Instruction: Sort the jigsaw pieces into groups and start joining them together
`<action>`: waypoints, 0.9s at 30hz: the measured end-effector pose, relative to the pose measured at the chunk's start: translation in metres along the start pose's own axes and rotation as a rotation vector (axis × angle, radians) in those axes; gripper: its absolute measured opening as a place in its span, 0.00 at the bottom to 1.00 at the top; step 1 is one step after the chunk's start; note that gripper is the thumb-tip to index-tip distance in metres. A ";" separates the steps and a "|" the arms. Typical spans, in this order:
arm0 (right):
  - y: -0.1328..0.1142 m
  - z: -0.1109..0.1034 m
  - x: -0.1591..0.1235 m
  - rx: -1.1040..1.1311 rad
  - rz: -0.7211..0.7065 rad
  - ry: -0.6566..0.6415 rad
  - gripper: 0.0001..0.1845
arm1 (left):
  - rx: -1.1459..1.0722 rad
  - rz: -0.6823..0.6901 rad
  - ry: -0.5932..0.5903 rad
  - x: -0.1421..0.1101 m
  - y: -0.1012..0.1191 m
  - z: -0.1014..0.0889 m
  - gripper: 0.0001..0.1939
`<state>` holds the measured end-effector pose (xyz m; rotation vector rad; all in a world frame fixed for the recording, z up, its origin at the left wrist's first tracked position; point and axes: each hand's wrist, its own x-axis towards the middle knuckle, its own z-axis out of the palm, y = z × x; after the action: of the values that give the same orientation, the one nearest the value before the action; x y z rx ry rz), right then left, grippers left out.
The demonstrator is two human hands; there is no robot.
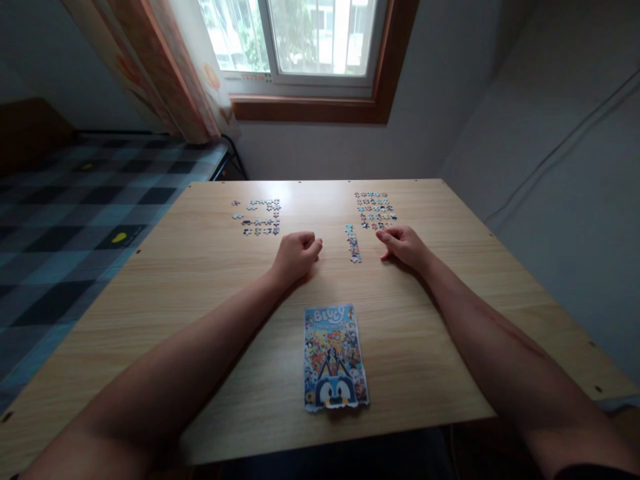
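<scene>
My left hand (299, 255) rests on the table as a loose fist, just left of the middle, with nothing showing in it. Across from it, my right hand (403, 247) has its thumb and index finger pressed together below the right-hand group of puzzle pieces (373, 202). Whatever those fingers may hold is too small to make out. Between both hands lies a narrow joined strip of puzzle pieces (353, 244), nearer the right hand. Beyond the left hand, several more puzzle pieces (259, 223) lie in loose rows. A torn-edged Bluey picture sheet (335, 357) lies closer to me.
The wooden table (200, 280) reaches to the wall under the window (320, 40). A bed with a checked cover (60, 227) stands along the left side. Curtains (160, 67) hang by the window, and a cable (560, 147) runs along the right wall.
</scene>
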<state>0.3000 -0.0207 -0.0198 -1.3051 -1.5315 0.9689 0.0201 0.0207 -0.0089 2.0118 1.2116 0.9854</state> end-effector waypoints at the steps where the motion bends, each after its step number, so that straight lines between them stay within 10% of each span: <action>1: 0.001 0.000 0.001 0.021 -0.008 0.006 0.32 | 0.018 0.005 -0.022 0.001 0.001 -0.001 0.22; 17: 0.000 0.007 0.002 0.191 0.002 0.085 0.33 | 0.331 0.069 -0.313 0.009 0.015 -0.013 0.20; 27: 0.007 0.007 0.001 0.227 0.051 0.058 0.29 | 0.309 0.121 -0.172 -0.002 0.005 -0.007 0.20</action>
<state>0.2956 -0.0192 -0.0282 -1.2041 -1.3083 1.0940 0.0162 0.0176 -0.0014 2.3793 1.2190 0.6944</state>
